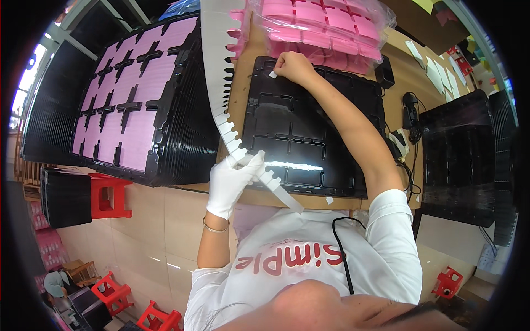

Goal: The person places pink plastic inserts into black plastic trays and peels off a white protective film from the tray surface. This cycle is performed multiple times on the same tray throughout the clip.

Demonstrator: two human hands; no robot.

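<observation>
At centre of the worktop [243, 94]: black moulded tray [309, 132] with cross-shaped dividers, compartments bare. Right hand [292, 66], ungloved, is at tray's far-left corner, fingers pinched shut on a small white label [273, 74] touching the tray rim. Left hand [234, 182], in a white glove, sits at tray's near-left corner, fingers closed around a long white backing strip [223, 71] with toothed edge; strip runs from beyond the worktop's far edge down along tray's left side and past the near edge toward the torso

Step, as judged: a label being pressed onto the tray corner while the strip is kept taut. Next move likely calls for a firm rub-down with the fingertips, then feeding the strip along to expose another label; left grip must slacken just enough to slide

Outward: bagged pink foam pads [326, 27] at the far edge, just beyond tray. Off the left edge, a stack of black trays [182, 127], topmost filled with pink inserts [132, 94]. Wrapped black tray stack [464, 154] at right. Red stools [110, 196] on floor
</observation>
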